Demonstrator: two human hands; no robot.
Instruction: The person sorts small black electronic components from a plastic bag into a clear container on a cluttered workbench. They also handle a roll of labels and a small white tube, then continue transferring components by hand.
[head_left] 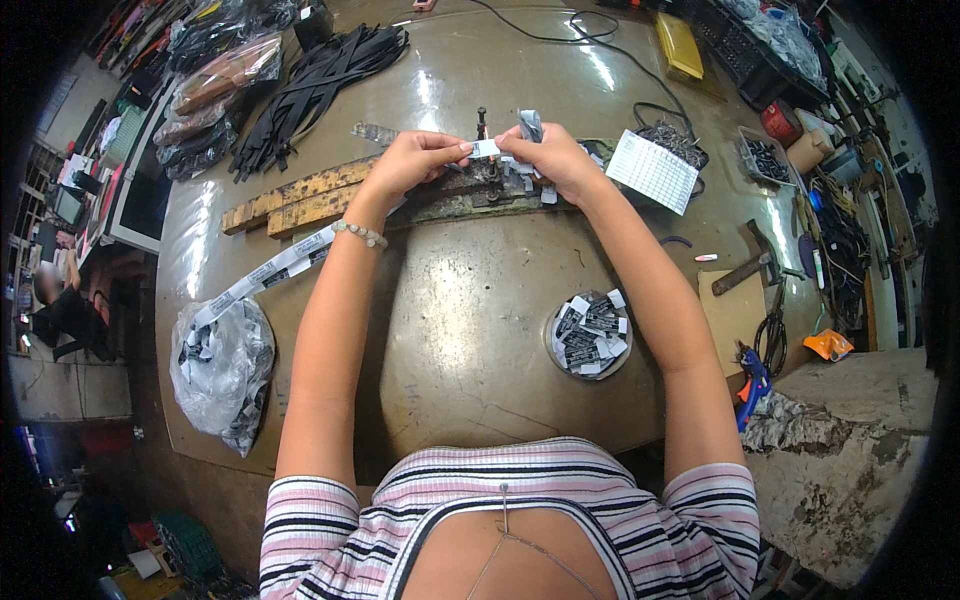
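Note:
My left hand (412,160) and my right hand (558,162) meet at the far middle of the table, each pinching one end of a short white label piece (484,149). It is held just in front of a small upright metal post (482,124) on a dark worn fixture (450,203). A grey ribbon loop (530,126) stands up by my right fingers. A printed label strip (270,270) runs from a clear plastic bag (222,370) on the left up behind my left wrist. Several cut labels (590,335) fill a round container between my arms.
Yellow-black wooden bars (300,200) lie beyond my left forearm, near a pile of black straps (315,90). A gridded paper sheet (652,172) rests right of my right hand. Further right are a hammer (755,262), a blue glue gun (752,385) and a black crate (745,50).

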